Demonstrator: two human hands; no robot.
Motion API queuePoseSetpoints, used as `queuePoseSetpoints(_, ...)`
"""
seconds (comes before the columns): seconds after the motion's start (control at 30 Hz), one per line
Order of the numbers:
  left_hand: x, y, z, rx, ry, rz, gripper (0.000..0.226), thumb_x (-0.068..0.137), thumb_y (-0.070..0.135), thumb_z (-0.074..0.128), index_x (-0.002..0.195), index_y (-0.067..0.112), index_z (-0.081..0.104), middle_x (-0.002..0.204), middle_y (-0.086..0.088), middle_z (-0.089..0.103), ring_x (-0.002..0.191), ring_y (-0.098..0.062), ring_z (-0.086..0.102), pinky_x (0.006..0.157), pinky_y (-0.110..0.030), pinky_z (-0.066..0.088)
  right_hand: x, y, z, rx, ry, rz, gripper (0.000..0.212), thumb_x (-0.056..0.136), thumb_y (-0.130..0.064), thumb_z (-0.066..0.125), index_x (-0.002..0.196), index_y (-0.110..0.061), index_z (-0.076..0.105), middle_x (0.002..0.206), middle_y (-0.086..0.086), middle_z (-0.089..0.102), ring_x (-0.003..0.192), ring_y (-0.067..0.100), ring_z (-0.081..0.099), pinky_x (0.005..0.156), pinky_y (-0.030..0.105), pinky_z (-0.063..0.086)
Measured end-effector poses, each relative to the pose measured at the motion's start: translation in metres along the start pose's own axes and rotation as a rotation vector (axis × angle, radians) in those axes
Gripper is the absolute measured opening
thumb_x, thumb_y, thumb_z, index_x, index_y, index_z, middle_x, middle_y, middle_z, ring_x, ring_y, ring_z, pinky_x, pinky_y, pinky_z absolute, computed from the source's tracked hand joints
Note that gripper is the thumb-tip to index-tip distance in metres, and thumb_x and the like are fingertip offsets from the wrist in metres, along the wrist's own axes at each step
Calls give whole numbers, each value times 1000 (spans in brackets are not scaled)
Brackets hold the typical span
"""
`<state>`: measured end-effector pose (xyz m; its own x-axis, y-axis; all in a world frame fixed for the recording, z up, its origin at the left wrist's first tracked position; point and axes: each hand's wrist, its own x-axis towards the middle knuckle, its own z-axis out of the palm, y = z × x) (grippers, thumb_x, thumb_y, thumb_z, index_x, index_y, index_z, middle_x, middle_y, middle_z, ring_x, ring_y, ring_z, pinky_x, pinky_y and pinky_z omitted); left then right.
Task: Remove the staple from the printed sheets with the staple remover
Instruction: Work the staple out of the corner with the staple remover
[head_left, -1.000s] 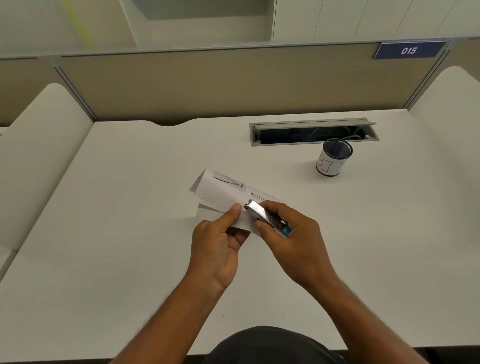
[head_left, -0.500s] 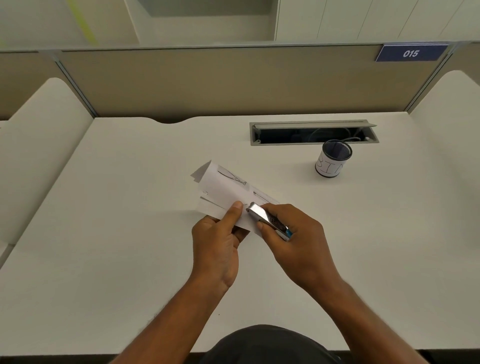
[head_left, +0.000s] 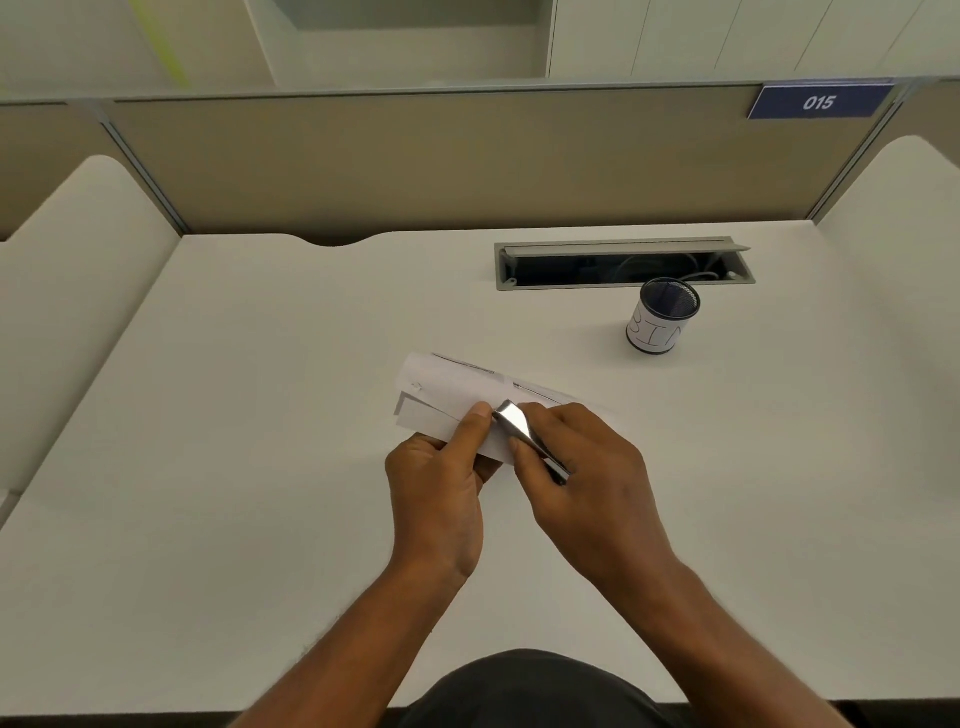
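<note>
Head view, the only one: small white printed sheets with dark line drawings (head_left: 457, 387) are lifted a little off the pale desk top (head_left: 260, 467), pinched at their near edge by the left hand (head_left: 436, 499), thumb on top and fingers underneath. Just right of that thumb, almost touching it, sits the tip of the shiny metal staple remover (head_left: 524, 434), which the right hand (head_left: 587, 488) clasps between thumb and curled fingers. The tool slants from its tip at the paper back toward the right wrist. Whether its tip is closed on anything cannot be told; the staple itself is too small or hidden to make out.

Beyond the grip, the far end of the sheets fans apart slightly, with a lower leaf showing to the left. Well beyond and to the right of the hands stands a dark mesh cup with a white label (head_left: 661, 318), in front of the open grey cable tray (head_left: 623, 262) let into the desk.

By my reading, the task is in its middle: paper steadied, tool in hand and set at the spot where the staple presumably sits. No loose staple shows on the desk, so extraction seems unfinished. Left to do: work the staple free and lift it clear without tearing the paper.
</note>
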<state>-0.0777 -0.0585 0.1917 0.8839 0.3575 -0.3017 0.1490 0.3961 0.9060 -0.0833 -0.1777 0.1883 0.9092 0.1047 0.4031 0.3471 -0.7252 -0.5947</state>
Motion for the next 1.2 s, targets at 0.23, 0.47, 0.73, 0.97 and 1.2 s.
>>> queuePoseSetpoints(0.23, 1, 4, 4, -49, 7, -34, 13, 91, 13, 68, 95, 23, 75, 107, -4, 77, 101, -27, 74, 85, -40, 60, 4, 0, 3, 0, 40, -39, 29, 92, -22, 63, 120, -15, 68, 95, -3, 67, 81, 9, 59, 69, 20, 53)
queuePoseSetpoints(0.47, 1, 3, 5, -67, 5, -38, 14, 93, 12, 65, 101, 19, 74, 101, -2, 79, 97, -24, 76, 73, -29, 61, 6, -4, 7, 34, 70, -14, 22, 92, -19, 65, 113, -14, 69, 90, -2, 66, 77, 12, 59, 65, 29, 55)
queuePoseSetpoints(0.73, 1, 0, 6, 34, 23, 29, 12, 90, 18, 70, 88, 28, 76, 99, 0, 78, 96, -24, 75, 84, -41, 62, 6, -9, 3, 246, 31, 173, 6, 95, -21, 65, 95, -23, 70, 73, -15, 59, 73, 9, 56, 62, 13, 42)
queuePoseSetpoints(0.97, -1, 3, 7, 74, 24, 48, 13, 89, 19, 72, 82, 28, 77, 90, 6, 80, 91, -19, 77, 88, -46, 61, 4, -21, -1, 516, 36, 353, 28, 93, -31, 65, 86, -58, 60, 78, -19, 69, 79, 7, 64, 66, 17, 53)
queuePoseSetpoints(1.2, -3, 4, 6, 33, -1, 69, 29, 91, 11, 68, 73, 29, 80, 86, 7, 80, 86, -15, 77, 75, -34, 61, 5, -24, -9, 680, -38, 540, 19, 94, -29, 63, 92, -47, 70, 62, -11, 65, 58, 4, 58, 60, 14, 50)
